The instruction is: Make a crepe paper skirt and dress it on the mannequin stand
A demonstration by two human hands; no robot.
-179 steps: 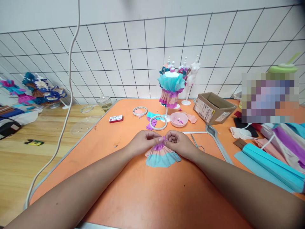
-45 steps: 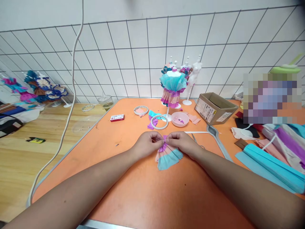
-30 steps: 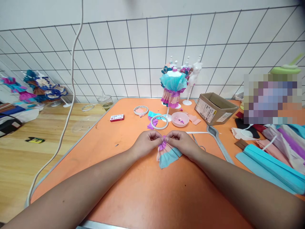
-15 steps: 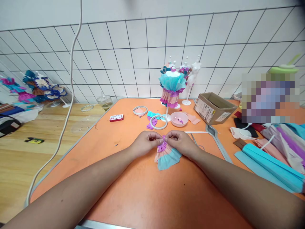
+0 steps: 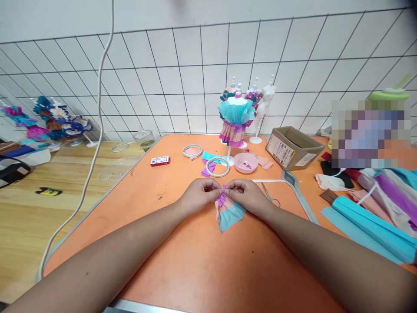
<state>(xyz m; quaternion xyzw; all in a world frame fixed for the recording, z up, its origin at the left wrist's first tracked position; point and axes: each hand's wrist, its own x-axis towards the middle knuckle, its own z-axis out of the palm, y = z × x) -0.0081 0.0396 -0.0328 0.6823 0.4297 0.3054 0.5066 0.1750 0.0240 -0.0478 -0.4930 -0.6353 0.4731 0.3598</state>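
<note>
A small pleated paper skirt [image 5: 227,213], purple at the top, then pink, then blue, lies on the orange table [image 5: 195,261] between my hands. My left hand [image 5: 198,198] and my right hand [image 5: 247,195] both pinch its purple gathered top edge with closed fingers. The pleats fan downward toward me in a narrow bundle. Behind them stands a small mannequin [image 5: 235,117] dressed in a blue and purple paper dress.
Two tape rings [image 5: 217,167], a pink bowl [image 5: 246,162], scissors [image 5: 269,194], a red box [image 5: 159,161] and a cardboard box [image 5: 293,148] lie beyond my hands. Blue and purple crepe paper sheets [image 5: 374,226] cover the right side. A white cable [image 5: 94,148] hangs at left over a wooden table.
Over six seconds the pleated skirt has been gathered from a wide fan into a narrower bundle. My hands stay pinched on its top and have barely shifted.
</note>
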